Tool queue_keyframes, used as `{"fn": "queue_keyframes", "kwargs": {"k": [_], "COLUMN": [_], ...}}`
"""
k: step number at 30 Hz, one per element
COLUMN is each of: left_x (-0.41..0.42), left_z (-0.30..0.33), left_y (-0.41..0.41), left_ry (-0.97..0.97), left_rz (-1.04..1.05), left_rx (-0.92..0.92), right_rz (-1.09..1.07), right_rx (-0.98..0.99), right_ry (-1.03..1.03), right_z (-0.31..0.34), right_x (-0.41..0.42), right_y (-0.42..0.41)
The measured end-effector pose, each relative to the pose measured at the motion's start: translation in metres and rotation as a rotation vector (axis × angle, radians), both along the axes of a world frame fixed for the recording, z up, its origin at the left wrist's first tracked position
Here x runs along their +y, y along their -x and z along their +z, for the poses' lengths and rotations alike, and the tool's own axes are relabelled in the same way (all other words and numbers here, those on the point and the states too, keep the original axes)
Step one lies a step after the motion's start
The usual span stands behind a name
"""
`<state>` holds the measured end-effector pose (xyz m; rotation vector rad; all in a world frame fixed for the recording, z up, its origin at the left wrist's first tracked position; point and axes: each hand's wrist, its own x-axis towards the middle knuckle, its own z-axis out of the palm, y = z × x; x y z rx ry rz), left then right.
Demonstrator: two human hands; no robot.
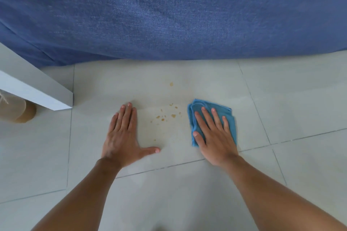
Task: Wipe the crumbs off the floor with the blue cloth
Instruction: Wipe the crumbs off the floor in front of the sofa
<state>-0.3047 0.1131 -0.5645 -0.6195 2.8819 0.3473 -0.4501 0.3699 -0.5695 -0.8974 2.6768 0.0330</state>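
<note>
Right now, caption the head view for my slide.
Right hand presses blue cloth beside crumbs; left hand flat on floor.

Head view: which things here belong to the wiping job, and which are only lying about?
Belong to the job:
folded blue microfibre cloth under the right hand
small brown crumbs
pale tiled floor
left hand, flat on the floor

Only lying about:
blue fabric sofa
white furniture panel
beige round object

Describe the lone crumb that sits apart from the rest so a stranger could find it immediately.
Start at the blue sofa along the top and drop to the pale tiled floor in front of it. Between the sofa and the scattered crumbs lies the single crumb. It sits nearest the sofa, well apart from the cluster between the hands.
</note>
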Motion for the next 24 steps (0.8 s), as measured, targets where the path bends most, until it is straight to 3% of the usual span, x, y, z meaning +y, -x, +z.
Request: {"fn": "queue_keyframes", "kwargs": {"k": [5,11,14,18,24], "left_x": [0.001,0.001,0.0,0.001,-0.001], "left_z": [0.0,0.001,-0.001,-0.002,-0.002], "left_y": [-0.001,-0.001,-0.001,-0.002,-0.001], "left_ry": [0.009,0.009,0.016,0.02,0.014], "left_rz": [0.001,-0.01,-0.009,-0.017,-0.012], "left_rx": [-0.001,-0.009,-0.005,-0.012,-0.015], "right_rz": [-0.276,0.07,-0.001,-0.203,0.103], "right_rx": [0.007,-0.023,0.01,0.025,0.011], "right_ry": [0.027,0.057,0.021,0.013,0.001], "right_z": [-0.005,0.002,0.0,-0.006,0.003], "right_x": [-0.063,-0.021,-0.011,-0.057,-0.002], "right_y": [0.024,-0.034,0.0,0.03,0.013]}}
